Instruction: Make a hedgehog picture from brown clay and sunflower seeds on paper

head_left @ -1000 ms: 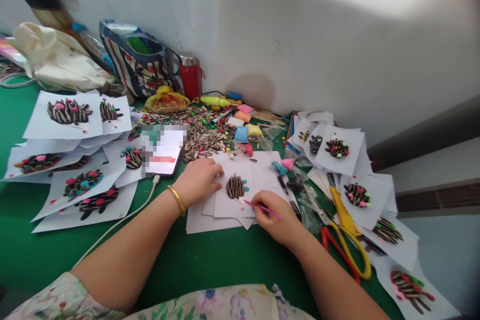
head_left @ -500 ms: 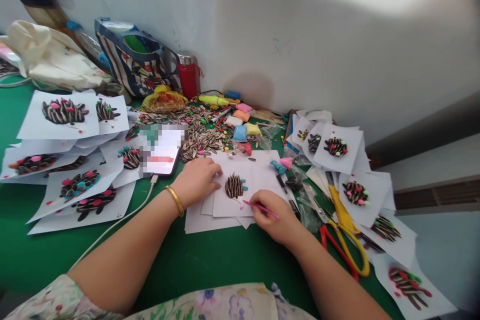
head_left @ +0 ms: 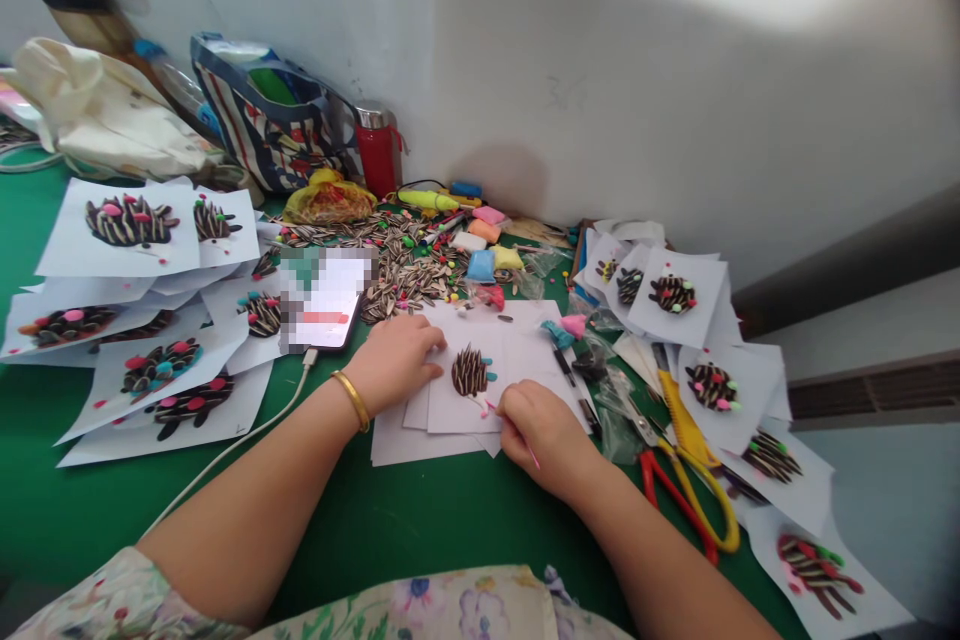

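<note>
A white sheet (head_left: 457,408) with a sunflower-seed hedgehog (head_left: 470,371) lies on a small stack of papers on the green table (head_left: 420,520). My left hand (head_left: 397,358), wearing a gold bangle, rests curled on the sheet's left edge beside the hedgehog. My right hand (head_left: 541,432) is closed around a thin pink stick (head_left: 531,456); its tip touches the paper just below the hedgehog.
A phone (head_left: 324,305) on a white cable lies left of the sheet, a heap of sunflower seeds (head_left: 409,265) and clay blocks behind it. Finished hedgehog sheets (head_left: 142,370) spread left and right. Yellow and red scissors (head_left: 694,480) lie at the right. Bags and a red flask (head_left: 377,152) stand against the wall.
My right hand has turned over the pink stick, so most of the stick is now hidden under the fingers. My left hand has stayed put.
</note>
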`<state>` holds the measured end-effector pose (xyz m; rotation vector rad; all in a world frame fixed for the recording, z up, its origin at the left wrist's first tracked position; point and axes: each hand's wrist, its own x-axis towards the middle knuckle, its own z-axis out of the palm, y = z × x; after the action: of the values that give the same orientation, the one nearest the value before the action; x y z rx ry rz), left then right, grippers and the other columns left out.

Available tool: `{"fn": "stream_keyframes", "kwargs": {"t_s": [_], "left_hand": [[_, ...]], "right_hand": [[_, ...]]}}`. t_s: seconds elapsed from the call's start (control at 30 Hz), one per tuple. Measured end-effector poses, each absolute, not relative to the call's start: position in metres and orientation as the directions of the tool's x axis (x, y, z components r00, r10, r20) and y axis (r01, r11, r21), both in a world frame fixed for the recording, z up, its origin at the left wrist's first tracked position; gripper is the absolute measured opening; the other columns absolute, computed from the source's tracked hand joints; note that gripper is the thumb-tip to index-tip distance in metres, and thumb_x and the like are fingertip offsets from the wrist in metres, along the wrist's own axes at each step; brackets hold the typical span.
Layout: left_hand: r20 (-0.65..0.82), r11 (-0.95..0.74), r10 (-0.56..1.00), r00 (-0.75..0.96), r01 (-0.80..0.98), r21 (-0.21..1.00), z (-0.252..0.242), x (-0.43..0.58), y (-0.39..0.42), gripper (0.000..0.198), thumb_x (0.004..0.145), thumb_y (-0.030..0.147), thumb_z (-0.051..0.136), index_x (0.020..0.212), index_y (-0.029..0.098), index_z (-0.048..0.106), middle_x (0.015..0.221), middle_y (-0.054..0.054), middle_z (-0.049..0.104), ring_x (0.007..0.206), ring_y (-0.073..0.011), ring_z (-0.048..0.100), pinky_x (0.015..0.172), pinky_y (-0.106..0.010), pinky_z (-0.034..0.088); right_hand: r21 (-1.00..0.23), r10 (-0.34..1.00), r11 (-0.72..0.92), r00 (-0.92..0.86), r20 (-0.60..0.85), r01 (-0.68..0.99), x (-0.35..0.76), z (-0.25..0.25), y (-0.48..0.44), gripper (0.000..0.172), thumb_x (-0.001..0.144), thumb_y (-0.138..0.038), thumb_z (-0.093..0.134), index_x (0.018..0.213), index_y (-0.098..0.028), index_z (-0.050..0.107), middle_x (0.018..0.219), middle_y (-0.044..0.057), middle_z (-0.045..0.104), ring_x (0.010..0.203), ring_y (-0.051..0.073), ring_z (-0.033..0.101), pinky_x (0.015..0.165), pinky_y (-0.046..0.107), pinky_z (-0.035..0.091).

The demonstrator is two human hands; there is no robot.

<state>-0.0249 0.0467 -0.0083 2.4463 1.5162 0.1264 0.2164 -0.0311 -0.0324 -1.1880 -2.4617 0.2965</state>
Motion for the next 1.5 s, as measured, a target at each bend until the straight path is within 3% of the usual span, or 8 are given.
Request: {"fn": "stream_keyframes", "kwargs": {"t_s": [0.43, 1.5], "left_hand": [[-0.062, -0.426, 0.889, 0.454, 0.868, 0.254, -0.0082, -0.0250, 0.0473, 0.024, 0.079, 0.034, 0.069, 0.102, 0.025, 0.070, 0.103, -0.005, 0.066, 0.105, -0.0264, 0.059, 0.088, -0.038, 0.045], [-0.069, -0.420, 0.888, 0.454, 0.864, 0.278, -0.0086, -0.0257, 0.0485, 0.025, 0.079, 0.035, 0.069, 0.102, 0.025, 0.070, 0.105, -0.005, 0.066, 0.105, -0.0263, 0.059, 0.088, -0.038, 0.044]], "right_hand": [[-0.425, 0.797, 0.599, -0.553, 0.241, 0.678, 0.2173, -0.0359, -0.0303, 0.021, 0.073, -0.003, 0.042, 0.079, -0.023, 0.041, 0.074, 0.002, 0.046, 0.072, 0.019, 0.043, 0.065, 0.030, 0.033], [-0.436, 0.796, 0.599, -0.560, 0.230, 0.672, 0.2192, -0.0338, -0.0317, 0.020, 0.075, -0.003, 0.044, 0.079, -0.022, 0.044, 0.076, 0.002, 0.048, 0.075, 0.019, 0.045, 0.067, 0.029, 0.035]]}}
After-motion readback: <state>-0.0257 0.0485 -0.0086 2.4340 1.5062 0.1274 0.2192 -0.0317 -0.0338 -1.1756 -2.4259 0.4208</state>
